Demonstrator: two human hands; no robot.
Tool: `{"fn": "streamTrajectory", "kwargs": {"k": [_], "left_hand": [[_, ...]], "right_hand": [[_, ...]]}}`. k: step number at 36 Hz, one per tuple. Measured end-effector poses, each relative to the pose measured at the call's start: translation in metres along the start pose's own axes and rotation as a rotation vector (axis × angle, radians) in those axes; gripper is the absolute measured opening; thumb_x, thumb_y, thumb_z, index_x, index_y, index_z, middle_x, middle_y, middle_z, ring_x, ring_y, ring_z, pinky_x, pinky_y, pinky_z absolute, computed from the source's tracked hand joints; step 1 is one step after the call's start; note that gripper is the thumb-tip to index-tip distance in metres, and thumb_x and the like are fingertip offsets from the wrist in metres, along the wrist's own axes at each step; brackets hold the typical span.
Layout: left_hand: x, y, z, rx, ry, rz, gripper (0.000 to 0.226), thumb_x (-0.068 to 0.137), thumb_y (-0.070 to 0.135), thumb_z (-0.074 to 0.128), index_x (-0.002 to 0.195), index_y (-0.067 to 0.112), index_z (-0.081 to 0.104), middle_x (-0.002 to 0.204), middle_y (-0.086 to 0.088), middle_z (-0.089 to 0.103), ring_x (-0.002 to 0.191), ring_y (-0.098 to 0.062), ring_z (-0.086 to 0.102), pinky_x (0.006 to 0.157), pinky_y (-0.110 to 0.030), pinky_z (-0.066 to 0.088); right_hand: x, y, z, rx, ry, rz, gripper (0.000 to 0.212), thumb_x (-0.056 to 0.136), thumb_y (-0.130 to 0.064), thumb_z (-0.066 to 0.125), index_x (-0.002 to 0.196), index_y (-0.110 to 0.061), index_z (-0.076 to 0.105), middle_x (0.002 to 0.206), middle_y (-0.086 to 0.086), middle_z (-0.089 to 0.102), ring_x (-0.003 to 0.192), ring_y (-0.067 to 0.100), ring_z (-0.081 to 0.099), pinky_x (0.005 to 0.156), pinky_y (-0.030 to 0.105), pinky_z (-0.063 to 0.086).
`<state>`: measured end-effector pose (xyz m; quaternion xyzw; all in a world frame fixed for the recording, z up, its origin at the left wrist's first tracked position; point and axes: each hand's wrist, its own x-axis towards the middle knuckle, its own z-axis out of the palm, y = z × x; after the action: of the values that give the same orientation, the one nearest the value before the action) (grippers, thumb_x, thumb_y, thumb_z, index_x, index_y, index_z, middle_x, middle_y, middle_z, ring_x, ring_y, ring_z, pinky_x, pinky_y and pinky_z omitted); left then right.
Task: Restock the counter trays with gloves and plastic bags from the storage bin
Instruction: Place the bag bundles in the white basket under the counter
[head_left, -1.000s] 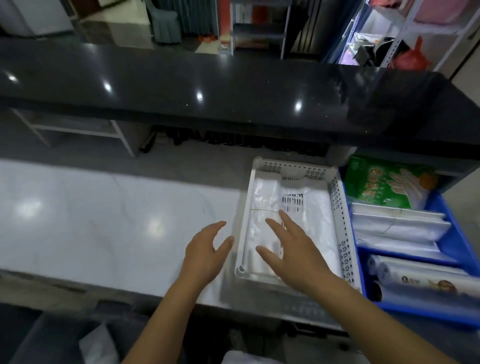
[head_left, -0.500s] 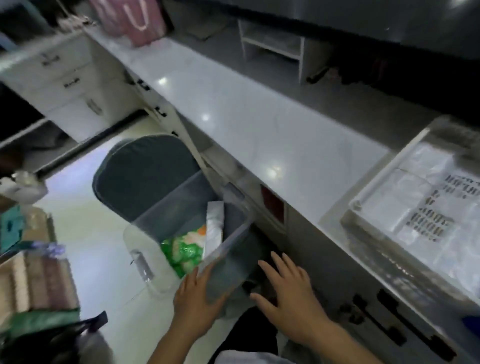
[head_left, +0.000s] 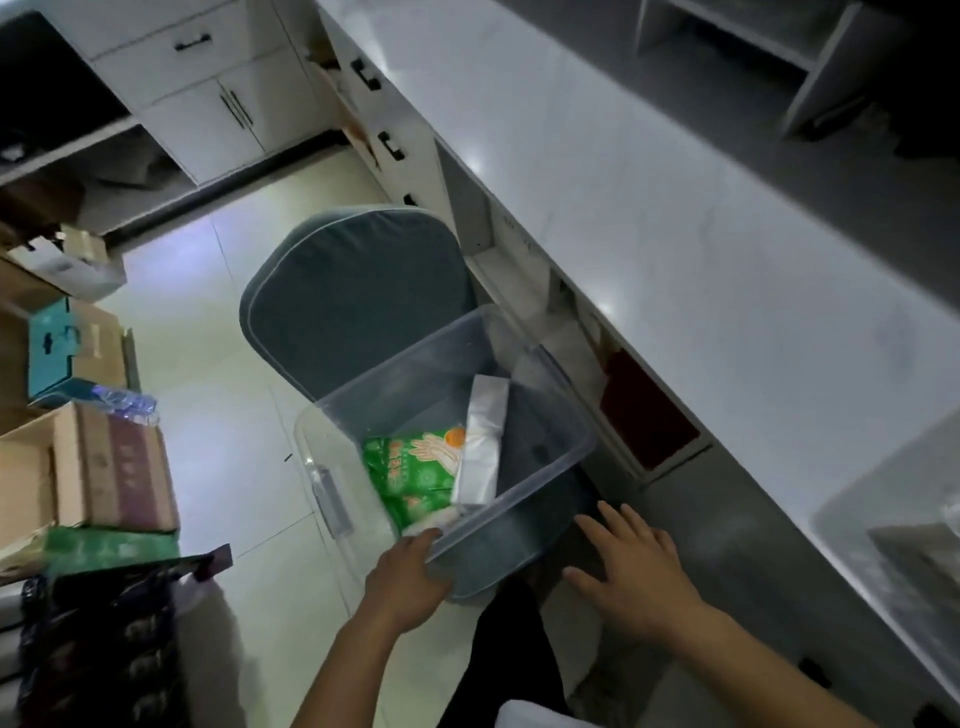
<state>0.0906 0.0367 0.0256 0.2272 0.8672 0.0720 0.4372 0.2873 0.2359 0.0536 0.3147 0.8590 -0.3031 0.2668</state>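
A clear plastic storage bin (head_left: 540, 415) rests on a grey cushioned chair seat (head_left: 353, 291) below the counter. Inside it lie a green pack of gloves (head_left: 415, 467) and a silvery white pack of plastic bags (head_left: 483, 447) leaning upright. My left hand (head_left: 408, 582) holds the bin's near rim, thumb over the edge. To the right of the bin's near corner, my right hand (head_left: 631, 569) hovers with its fingers spread, holding nothing. A corner of the white counter tray (head_left: 904, 561) shows at the right edge.
The white counter (head_left: 649, 182) runs diagonally along the right, with drawers and an open compartment below. Cardboard boxes (head_left: 88, 467) and packaged goods crowd the left side. White cabinets (head_left: 218, 104) stand at the far end of the tiled floor.
My view has swung from the counter trays down and left to the bin. My left hand has come to grip the bin's rim. My right hand has left the tray and hovers beside the bin.
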Motion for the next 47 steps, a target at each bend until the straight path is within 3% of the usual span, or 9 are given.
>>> {"fn": "streamTrajectory", "kwargs": {"k": [7, 10, 14, 21, 24, 30, 40, 44, 47], "left_hand": [[0.131, 0.005, -0.015, -0.438, -0.032, -0.105, 0.039, 0.088, 0.014, 0.065, 0.127, 0.015, 0.061, 0.117, -0.01, 0.067, 0.098, -0.025, 0.065, 0.084, -0.032, 0.053], [0.188, 0.005, -0.008, -0.452, -0.062, -0.162, 0.039, 0.085, 0.007, 0.065, 0.124, 0.01, 0.064, 0.093, -0.006, 0.069, 0.074, -0.015, 0.062, 0.061, -0.014, 0.048], [0.258, 0.004, 0.004, -0.403, -0.146, -0.23, 0.05, 0.085, 0.009, 0.07, 0.133, 0.006, 0.056, 0.129, -0.02, 0.061, 0.109, -0.035, 0.063, 0.085, -0.029, 0.049], [0.333, 0.013, 0.025, -0.414, -0.102, -0.304, 0.069, 0.083, 0.019, 0.075, 0.143, 0.007, 0.044, 0.138, -0.019, 0.056, 0.121, -0.033, 0.057, 0.098, -0.033, 0.046], [0.349, 0.015, 0.035, -0.391, -0.105, -0.357, 0.076, 0.08, 0.023, 0.078, 0.144, 0.006, 0.04, 0.14, -0.021, 0.053, 0.123, -0.037, 0.055, 0.102, -0.04, 0.047], [0.37, 0.014, 0.049, -0.28, -0.078, -0.381, 0.076, 0.078, 0.018, 0.076, 0.142, 0.004, 0.037, 0.135, -0.024, 0.055, 0.12, -0.043, 0.056, 0.1, -0.048, 0.048], [0.384, 0.007, 0.04, -0.177, -0.094, -0.287, 0.045, 0.086, 0.004, 0.062, 0.13, -0.004, 0.053, 0.133, -0.026, 0.057, 0.122, -0.043, 0.055, 0.101, -0.04, 0.045], [0.374, 0.006, 0.023, -0.336, -0.131, -0.258, 0.042, 0.075, -0.003, 0.065, 0.117, -0.003, 0.062, 0.119, -0.029, 0.064, 0.109, -0.045, 0.062, 0.094, -0.051, 0.052], [0.353, 0.006, 0.005, -0.442, -0.11, -0.207, 0.061, 0.054, 0.012, 0.057, 0.113, 0.0, 0.062, 0.113, -0.028, 0.066, 0.103, -0.044, 0.064, 0.09, -0.051, 0.054]], "right_hand": [[0.089, -0.018, -0.009, -0.003, -0.076, 0.063, 0.071, 0.094, -0.058, 0.041, 0.155, -0.032, 0.018, 0.166, 0.002, 0.011, 0.151, 0.026, 0.007, 0.12, 0.05, 0.013], [0.126, -0.02, -0.002, 0.001, -0.085, 0.073, 0.07, 0.094, -0.055, 0.041, 0.156, -0.032, 0.016, 0.165, 0.001, 0.01, 0.151, 0.026, 0.007, 0.119, 0.048, 0.014], [0.161, -0.016, 0.016, -0.062, -0.133, 0.091, 0.069, 0.095, -0.053, 0.04, 0.156, -0.032, 0.014, 0.166, 0.002, -0.004, 0.151, 0.025, -0.008, 0.119, 0.054, 0.006], [0.172, -0.017, 0.047, -0.146, -0.108, 0.113, 0.071, 0.093, -0.051, 0.044, 0.155, -0.033, 0.015, 0.166, 0.002, -0.011, 0.148, 0.034, -0.021, 0.115, 0.061, 0.008], [0.169, -0.011, 0.06, -0.127, -0.079, 0.112, 0.075, 0.092, -0.054, 0.041, 0.155, -0.035, 0.005, 0.159, -0.003, -0.031, 0.14, 0.03, -0.04, 0.114, 0.063, 0.014], [0.167, -0.003, 0.068, -0.138, -0.054, 0.094, 0.076, 0.091, -0.053, 0.041, 0.152, -0.042, -0.003, 0.156, -0.006, -0.039, 0.141, 0.028, -0.04, 0.112, 0.061, 0.02], [0.173, -0.016, 0.064, -0.047, -0.13, 0.162, 0.07, 0.091, -0.056, 0.038, 0.153, -0.045, 0.008, 0.152, -0.008, -0.039, 0.132, 0.028, -0.051, 0.116, 0.057, 0.013], [0.174, -0.02, 0.055, 0.005, -0.18, 0.196, 0.071, 0.09, -0.057, 0.042, 0.153, -0.046, 0.012, 0.154, -0.012, -0.034, 0.131, 0.024, -0.052, 0.116, 0.056, 0.017], [0.174, -0.023, 0.043, 0.071, -0.195, 0.218, 0.067, 0.09, -0.055, 0.046, 0.152, -0.043, 0.022, 0.163, -0.012, -0.018, 0.136, 0.021, -0.045, 0.117, 0.057, 0.02]]}}
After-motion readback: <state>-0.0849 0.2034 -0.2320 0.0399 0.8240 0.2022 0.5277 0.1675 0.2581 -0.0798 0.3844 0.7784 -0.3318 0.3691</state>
